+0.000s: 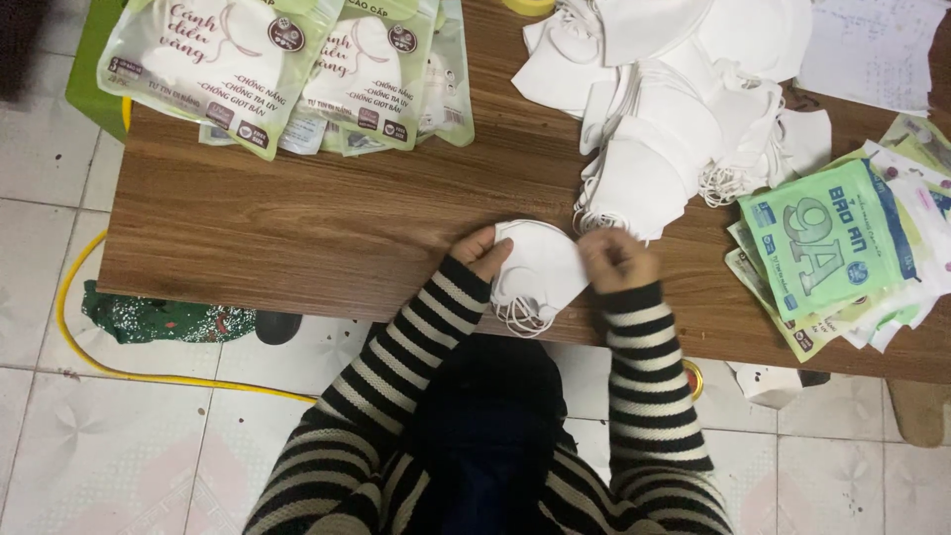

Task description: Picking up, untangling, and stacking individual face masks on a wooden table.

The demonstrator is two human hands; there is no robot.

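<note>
A small stack of white face masks [540, 269] with thin ear loops lies at the near edge of the wooden table [327, 218]. My left hand [482, 251] grips the stack's left side. On its right side my right hand [616, 260] pinches the same stack with closed fingers. Both arms wear black and white striped sleeves. The loops hang down off the stack toward me.
A large loose pile of white masks [684, 109] fills the table's far right. Green and white printed pouches [832, 248] lie at the right edge, and bigger filled mask packets [287, 69] at the far left. A yellow hose [149, 372] runs on the tiled floor.
</note>
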